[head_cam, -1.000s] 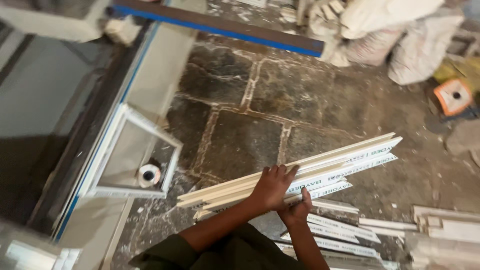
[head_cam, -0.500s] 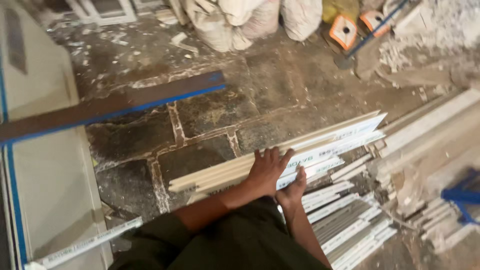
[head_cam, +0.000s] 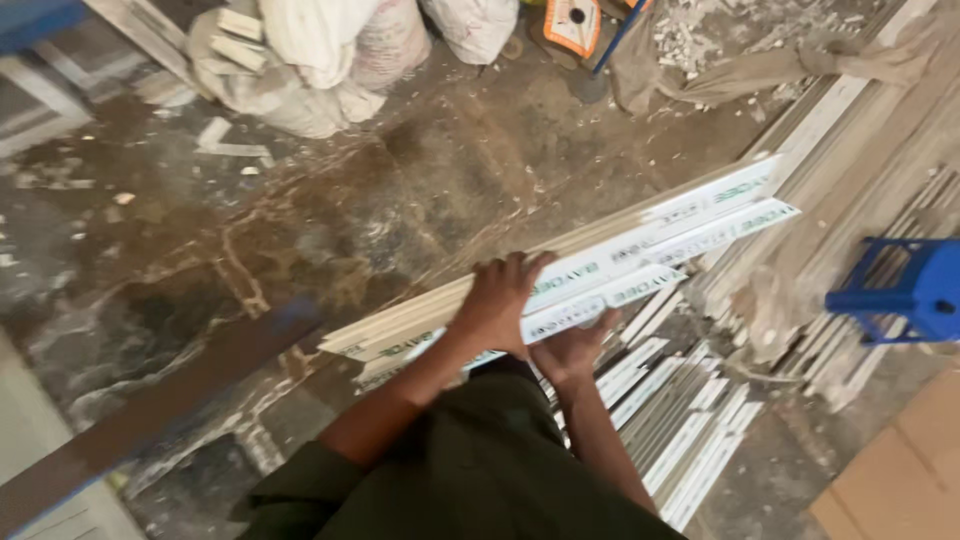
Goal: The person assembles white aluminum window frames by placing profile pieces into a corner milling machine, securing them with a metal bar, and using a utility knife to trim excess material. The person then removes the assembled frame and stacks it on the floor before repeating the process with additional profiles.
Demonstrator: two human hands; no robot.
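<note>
A bundle of long white plastic profile strips [head_cam: 640,245] is held off the floor, slanting from lower left to upper right. My left hand [head_cam: 500,305] lies over the top of the bundle near its middle, fingers wrapped on it. My right hand [head_cam: 570,350] grips the same bundle from below, just right of the left hand. My dark green sleeve and torso fill the bottom centre.
More white strips [head_cam: 690,420] lie stacked on the dusty stone floor under the bundle. Longer profiles [head_cam: 860,190] lean at the right beside a blue stool [head_cam: 905,285]. White sacks [head_cam: 320,60] sit at the top. A dark bar [head_cam: 150,420] crosses the lower left; cardboard [head_cam: 900,480] lies lower right.
The view has swung right and the bundle has risen with both hands still on it. The dark blue-edged bar has moved from the upper part of the view to the lower left.
</note>
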